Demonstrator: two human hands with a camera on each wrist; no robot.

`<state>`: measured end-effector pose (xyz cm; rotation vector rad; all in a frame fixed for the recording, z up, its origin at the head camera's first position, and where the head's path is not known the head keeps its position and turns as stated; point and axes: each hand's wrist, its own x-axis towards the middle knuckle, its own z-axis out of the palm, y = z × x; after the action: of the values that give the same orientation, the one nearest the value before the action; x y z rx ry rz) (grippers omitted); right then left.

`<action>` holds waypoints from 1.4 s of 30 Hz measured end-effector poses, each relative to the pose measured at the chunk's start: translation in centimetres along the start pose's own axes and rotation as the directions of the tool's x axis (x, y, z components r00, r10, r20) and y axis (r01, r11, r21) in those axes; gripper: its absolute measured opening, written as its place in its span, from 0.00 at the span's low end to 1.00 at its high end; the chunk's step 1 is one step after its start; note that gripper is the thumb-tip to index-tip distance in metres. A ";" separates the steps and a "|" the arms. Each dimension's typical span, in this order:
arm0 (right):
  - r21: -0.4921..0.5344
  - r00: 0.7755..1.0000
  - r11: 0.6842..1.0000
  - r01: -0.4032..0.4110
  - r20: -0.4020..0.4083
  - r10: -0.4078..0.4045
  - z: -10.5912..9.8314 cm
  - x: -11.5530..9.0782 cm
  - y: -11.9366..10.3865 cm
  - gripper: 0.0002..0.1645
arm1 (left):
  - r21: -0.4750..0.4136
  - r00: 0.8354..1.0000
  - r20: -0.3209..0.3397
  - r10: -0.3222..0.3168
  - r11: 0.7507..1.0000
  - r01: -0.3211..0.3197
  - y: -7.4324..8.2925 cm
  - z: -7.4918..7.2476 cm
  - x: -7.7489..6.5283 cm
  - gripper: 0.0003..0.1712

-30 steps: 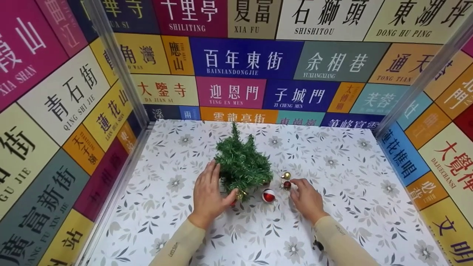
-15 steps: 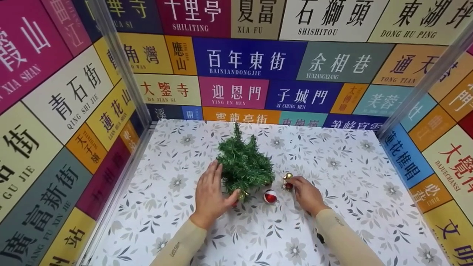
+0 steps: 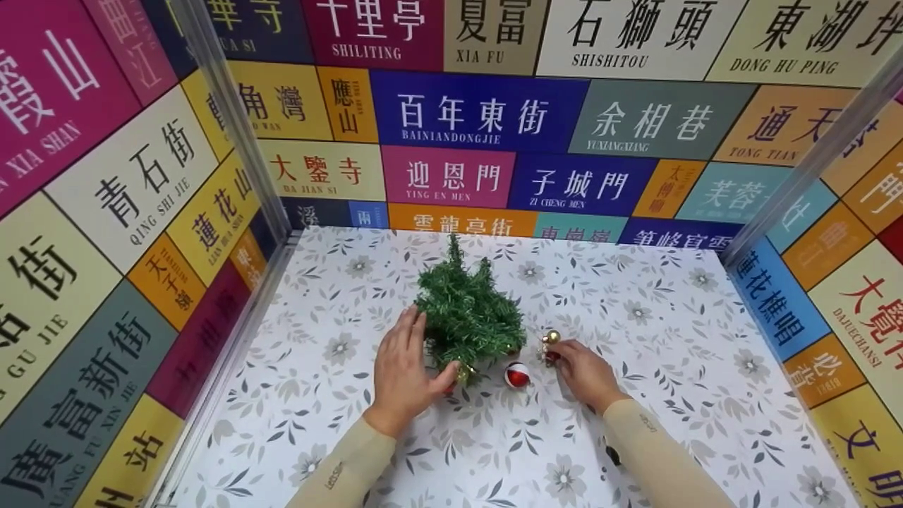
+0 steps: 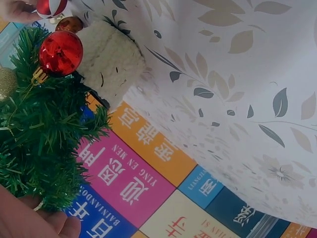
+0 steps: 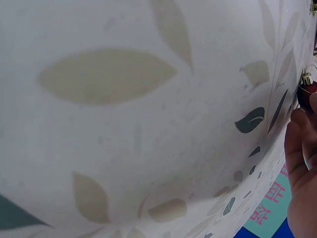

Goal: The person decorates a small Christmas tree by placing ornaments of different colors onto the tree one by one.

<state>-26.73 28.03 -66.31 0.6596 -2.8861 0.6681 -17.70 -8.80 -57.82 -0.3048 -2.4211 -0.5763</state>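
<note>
A small green artificial Christmas tree (image 3: 471, 310) stands mid-table, with a pale fleecy base (image 4: 111, 62) in the left wrist view. My left hand (image 3: 403, 370) rests along the tree's left side, fingers fairly straight against the branches. Near its thumb is a gold ornament (image 3: 463, 372); a shiny red ball (image 4: 60, 53) and a glittery gold ball (image 4: 7, 83) show on the branches in the left wrist view. My right hand (image 3: 587, 372) pinches a dark red ball ornament (image 5: 306, 94) just above the tabletop; its fingers mostly cover the ball in the head view.
A red and white ball (image 3: 516, 375) lies between the tree and my right hand. Just beyond my right fingertips is a small gold ball (image 3: 552, 336). The table has a white floral cover (image 3: 338, 423), and sign-printed panels (image 3: 480, 113) enclose its back and sides.
My right hand has moved slightly left and closed its fingers on the dark red ball. My left hand stays beside the tree. The head view has shifted slightly.
</note>
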 end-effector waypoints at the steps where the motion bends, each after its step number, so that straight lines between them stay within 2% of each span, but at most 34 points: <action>1: 0.006 1.000 1.000 0.001 -0.001 -0.001 0.0 0.0 0.0 0.21 | 0.001 1.000 -0.008 0.005 1.000 -0.005 0.0 0.0 0.0 0.55; 6: 0.040 1.000 0.999 0.008 -0.015 -0.007 0.1 0.0 0.1 0.22 | 0.001 1.000 -0.025 0.012 1.000 -0.012 0.0 0.2 0.0 0.56; 21: 0.049 1.000 0.999 -0.015 -0.023 0.017 0.3 0.0 0.4 0.20 | 0.014 1.000 0.020 -0.013 1.000 0.013 0.2 -0.1 0.2 0.58; 28: 0.033 0.999 0.999 -0.017 -0.028 0.018 0.6 -0.1 0.6 0.19 | 0.033 1.000 -0.004 -0.006 0.999 0.006 0.1 0.1 0.2 0.62; 42: 0.033 0.999 0.999 0.000 -0.041 0.002 0.5 0.0 0.5 0.19 | 0.000 0.999 0.049 -0.013 1.000 0.013 -0.6 -0.1 0.3 0.56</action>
<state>-26.93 28.21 -66.99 0.6409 -2.8438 0.7226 -18.06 -9.33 -57.72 -0.3069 -2.4714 -0.5818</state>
